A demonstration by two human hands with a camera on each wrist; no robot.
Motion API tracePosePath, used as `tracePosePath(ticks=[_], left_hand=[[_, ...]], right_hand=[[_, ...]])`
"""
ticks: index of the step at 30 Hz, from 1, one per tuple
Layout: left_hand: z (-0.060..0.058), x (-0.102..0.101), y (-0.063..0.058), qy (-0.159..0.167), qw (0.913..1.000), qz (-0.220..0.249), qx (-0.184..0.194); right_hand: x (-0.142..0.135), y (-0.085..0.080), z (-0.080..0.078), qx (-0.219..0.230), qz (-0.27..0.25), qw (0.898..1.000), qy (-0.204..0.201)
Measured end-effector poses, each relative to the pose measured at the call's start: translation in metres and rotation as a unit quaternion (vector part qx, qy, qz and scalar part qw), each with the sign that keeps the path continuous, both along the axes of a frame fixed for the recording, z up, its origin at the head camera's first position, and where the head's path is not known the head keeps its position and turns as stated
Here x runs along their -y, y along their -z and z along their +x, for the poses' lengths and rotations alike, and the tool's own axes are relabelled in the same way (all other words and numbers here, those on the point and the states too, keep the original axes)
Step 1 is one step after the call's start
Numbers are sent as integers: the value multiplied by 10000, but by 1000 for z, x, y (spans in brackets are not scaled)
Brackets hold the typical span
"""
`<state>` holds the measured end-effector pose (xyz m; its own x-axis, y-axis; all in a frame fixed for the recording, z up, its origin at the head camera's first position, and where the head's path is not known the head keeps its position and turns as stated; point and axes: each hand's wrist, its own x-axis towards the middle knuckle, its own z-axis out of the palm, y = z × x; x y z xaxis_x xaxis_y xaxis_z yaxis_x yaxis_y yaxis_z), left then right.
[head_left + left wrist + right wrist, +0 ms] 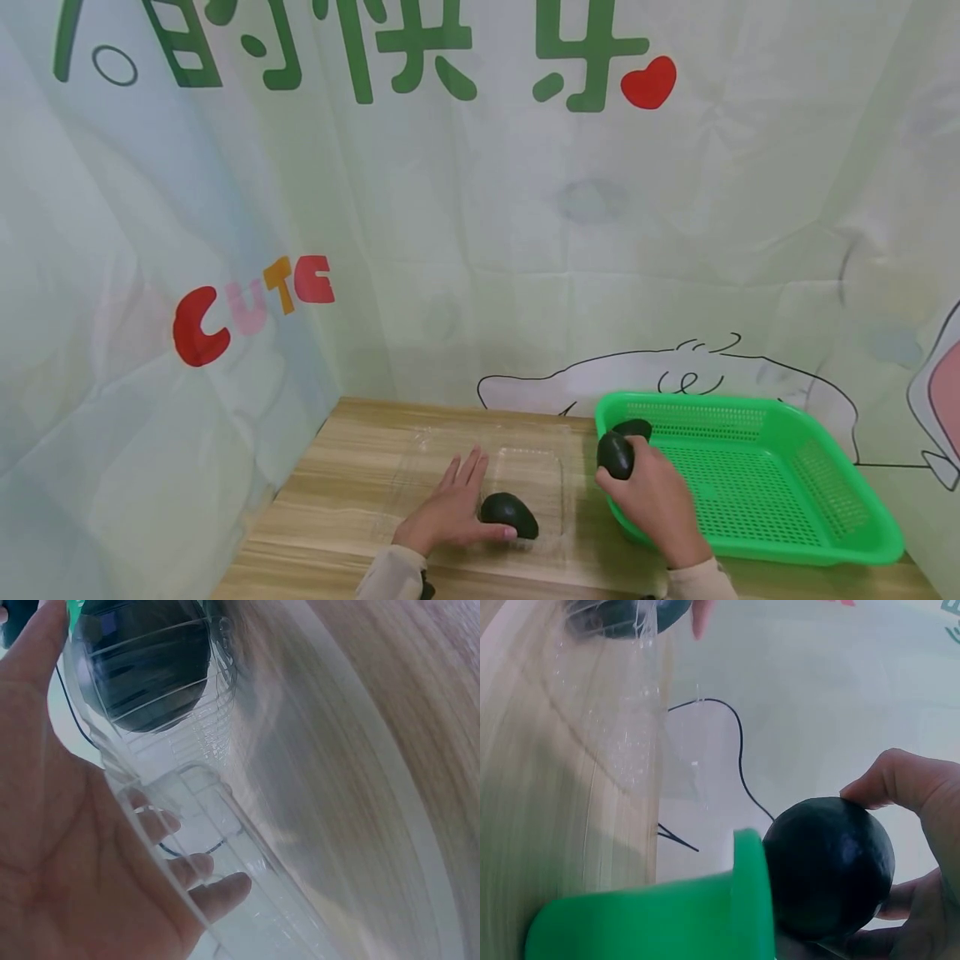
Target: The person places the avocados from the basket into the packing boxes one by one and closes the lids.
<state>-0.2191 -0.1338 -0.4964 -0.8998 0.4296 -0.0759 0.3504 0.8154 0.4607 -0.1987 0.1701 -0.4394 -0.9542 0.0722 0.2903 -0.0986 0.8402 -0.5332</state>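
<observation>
Head view. Wooden tabletop (315, 517); printed backdrop (487, 292) rises behind its far edge. From where I stand, the green basket (881, 529) occupies the right end, reaching toward the far right corner. Right hand (663, 496) grasps avocado A (615, 455) at the basket's left rim. Avocado C (639, 428), partly hidden by A, sits by the basket's far left corner. Clear tray (528, 467) lies between the basket and the tabletop's left edge. Avocado B (506, 514) is in the tray's right part, toward its near edge. Left hand (453, 512) grasps nothing: fingers extended over the tray's left part, thumb against B.

Left wrist view. Palm beside the clear plastic; three fingertips visible through it. B seen behind ribbed tray wall.

Right wrist view. Grasp on A confirmed, digits on opposite sides. A stands next to the basket rim; contact with it cannot be told. B at upper left behind plastic, a fingertip close by.
</observation>
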Motion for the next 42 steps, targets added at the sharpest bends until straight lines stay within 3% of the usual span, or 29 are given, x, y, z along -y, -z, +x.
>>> tracePosePath(ticks=[20,29,42], left_hand=[[2,-1,-2,-20,10000,5,52],[1,0,-2,-47,9999,-48,116],[0,-1,0,-90,9999,-40,97]], right_hand=[[36,2,4,-190,-7,9995,-270],[53,5,4,89,22,9994,-347],[73,18,6,-3,64,9963,-861]])
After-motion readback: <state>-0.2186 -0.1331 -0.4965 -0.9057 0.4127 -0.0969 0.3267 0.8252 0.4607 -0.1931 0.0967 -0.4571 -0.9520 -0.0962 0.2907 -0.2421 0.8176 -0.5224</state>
